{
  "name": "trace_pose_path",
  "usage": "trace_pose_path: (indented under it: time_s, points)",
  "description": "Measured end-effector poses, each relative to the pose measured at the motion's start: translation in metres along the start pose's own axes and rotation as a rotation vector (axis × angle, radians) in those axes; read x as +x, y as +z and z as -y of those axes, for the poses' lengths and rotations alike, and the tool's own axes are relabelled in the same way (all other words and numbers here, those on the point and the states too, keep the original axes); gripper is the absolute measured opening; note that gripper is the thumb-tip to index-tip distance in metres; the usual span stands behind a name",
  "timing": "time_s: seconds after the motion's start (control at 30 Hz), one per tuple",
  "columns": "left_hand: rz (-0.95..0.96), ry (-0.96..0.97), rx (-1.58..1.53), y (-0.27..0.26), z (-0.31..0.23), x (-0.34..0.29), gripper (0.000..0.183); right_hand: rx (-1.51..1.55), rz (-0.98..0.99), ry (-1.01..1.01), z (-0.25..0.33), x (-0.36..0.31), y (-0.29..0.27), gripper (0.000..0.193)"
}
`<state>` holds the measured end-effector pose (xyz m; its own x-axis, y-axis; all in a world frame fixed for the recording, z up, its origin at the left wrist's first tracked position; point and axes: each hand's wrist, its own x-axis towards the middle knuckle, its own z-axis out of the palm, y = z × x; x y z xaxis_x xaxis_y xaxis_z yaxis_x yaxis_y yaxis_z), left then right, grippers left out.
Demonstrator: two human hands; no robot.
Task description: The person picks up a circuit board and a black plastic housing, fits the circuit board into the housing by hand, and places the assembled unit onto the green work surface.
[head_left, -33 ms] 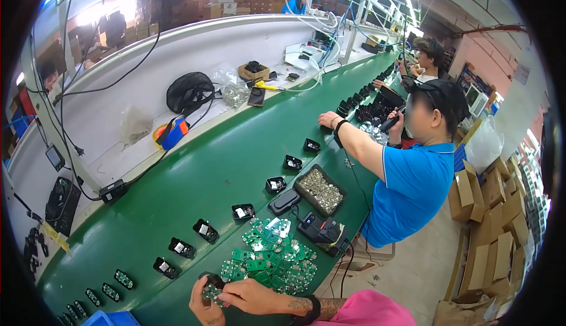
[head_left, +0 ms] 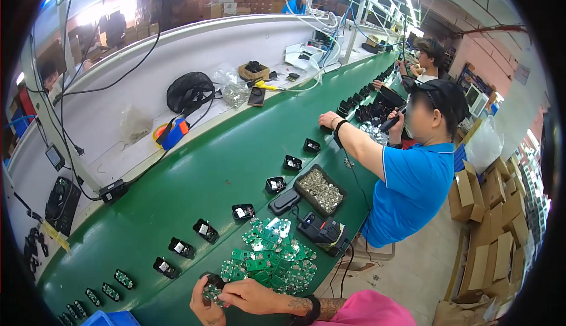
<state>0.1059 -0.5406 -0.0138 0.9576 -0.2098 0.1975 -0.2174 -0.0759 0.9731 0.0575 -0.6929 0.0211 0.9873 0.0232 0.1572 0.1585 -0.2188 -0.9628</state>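
Observation:
At the near edge of the bench, my left hand (head_left: 204, 307) is closed round a small black plastic housing (head_left: 216, 279). A green circuit board (head_left: 210, 292) sits at its opening, and the fingertips of my right hand (head_left: 253, 296) are closed on that board's edge. My fingers partly hide both pieces. Just beyond my right hand lies a loose heap of green circuit boards (head_left: 277, 261). Black open housings with white parts inside, one of them a near housing (head_left: 165, 268), stand in a slanting row. Housings with boards in them (head_left: 124, 279) line up at the left.
A blue bin (head_left: 111, 319) is at the lower left. Past the heap stand a tray of small metal parts (head_left: 321, 190) and a black device (head_left: 323, 231) with a cable. A co-worker in a blue shirt (head_left: 413, 175) reaches over the green bench (head_left: 194, 178) at the right.

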Motion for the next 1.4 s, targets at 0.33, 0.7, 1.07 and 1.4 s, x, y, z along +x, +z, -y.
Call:
trace_pose_path:
  time_s: [0.33,0.7,1.07,1.4]
  points:
    - [0.023,-0.197,-0.083,0.016,-0.036,0.002,0.054,-0.205,-0.265,-0.034,0.018,0.01,-0.002,0.017]
    - [0.077,-0.283,-0.354,-0.01,-0.033,-0.005,0.044,-0.32,-0.228,-0.075,0.003,0.014,0.01,0.025]
    - [0.044,-0.312,-0.24,-0.001,-0.036,-0.007,0.035,-0.221,-0.145,0.054,-0.003,0.009,0.005,0.016]
    - [0.171,-0.41,-0.202,-0.001,-0.045,-0.003,0.039,-0.196,0.041,-0.052,0.003,0.008,-0.008,0.051]
